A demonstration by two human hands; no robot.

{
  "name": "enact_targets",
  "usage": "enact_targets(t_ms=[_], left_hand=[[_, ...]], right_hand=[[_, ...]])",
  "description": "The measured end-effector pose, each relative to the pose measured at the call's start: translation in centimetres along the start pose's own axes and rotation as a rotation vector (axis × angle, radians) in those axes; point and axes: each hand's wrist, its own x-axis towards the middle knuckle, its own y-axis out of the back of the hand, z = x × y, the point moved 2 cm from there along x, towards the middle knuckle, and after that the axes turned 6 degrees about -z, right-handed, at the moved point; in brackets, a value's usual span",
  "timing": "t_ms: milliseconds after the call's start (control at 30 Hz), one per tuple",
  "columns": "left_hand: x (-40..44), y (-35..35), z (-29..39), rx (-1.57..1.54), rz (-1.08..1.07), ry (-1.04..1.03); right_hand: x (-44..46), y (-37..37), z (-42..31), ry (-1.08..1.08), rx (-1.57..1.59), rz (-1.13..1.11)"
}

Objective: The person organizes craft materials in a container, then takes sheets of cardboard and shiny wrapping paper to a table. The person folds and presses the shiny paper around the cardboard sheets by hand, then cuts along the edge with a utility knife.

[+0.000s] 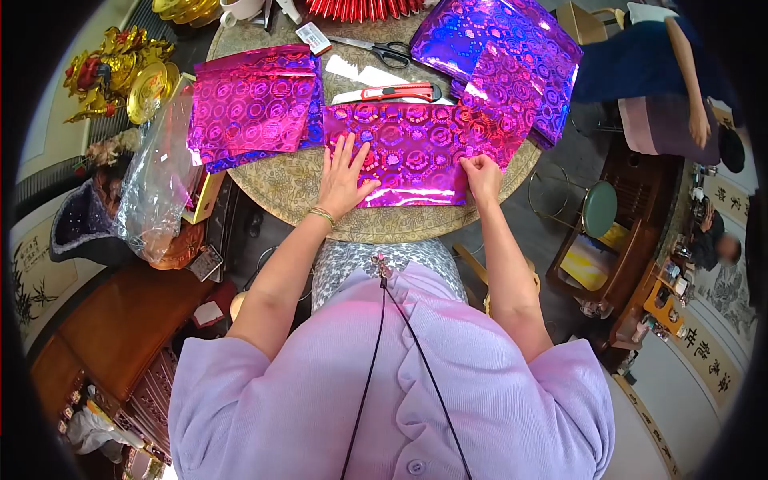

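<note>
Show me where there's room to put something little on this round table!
The round beige table has bare room between the left hand, the shiny pink-and-blue foil sheets and the left rim. A thin strip lies between the shiny magenta foil and the near rim. Farther back is crowded: long red cutter, black-handled scissors.

The front magenta sheet [412, 164] looked like thin foil or film, mirror-glossy and ring-patterned, with white glare along its lower edge. The violet-blue stack [448, 44] shone the same way. The cutter [404, 93] had a smooth, red plastic-looking body; the scissors [392, 54] joined metal blades to black plastic-looking handles. The tabletop [376, 231] had a duller, floral-patterned surface. The bag [152, 188] was clear, crinkled, shiny plastic. The ornament [120, 68] gleamed gold, its material unclear. The shirt [320, 384] was matt, finely knitted cloth, the cabinet [120, 320] smooth reddish-brown wood.
</note>
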Motion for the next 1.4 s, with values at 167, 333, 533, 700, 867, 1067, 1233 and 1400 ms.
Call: enact_targets(t_ms=[167,333,533,700,867,1067,1233,1400], left_hand=[[0.0,0.0,0.0,0.044,-0.031,0.020],[0.1,0.0,0.0,0.002,0.004,0.009],[0.1,0.0,0.2,0.050,-0.006,0.009],[0.0,-0.3,0.3,0.146,0.020,-0.002],[0.5,-0.2,0.0,0.207,0.077,-0.022],[-0.2,-1.5,-0.1,0.241,0.112,-0.052],[0.2,-2.0,-1.0,0.291,0.143,-0.066],[0.4,-1.2,-1.0,0.325,-0.016,-0.068]], right_hand=[[0.0,0.0,-0.1,0.005,0.026,-0.008],[-0.2,0.1,-0.3,0.027,0.041,0.000],[0.2,0.2,-0.2,-0.002,0.028,-0.009],[0.4,0.2,-0.5,0.003,0.018,-0.025],[-2.4,0.5,-2.9,0.526,-0.171,0.274],[-5.9,-1.5,-3.4,0.760,-0.378,-0.278],[-4.4,-2.9,-2.8,0.757,-0.395,-0.506],[-3.6,-3.3,-2.6,0.754,-0.411,-0.551]])
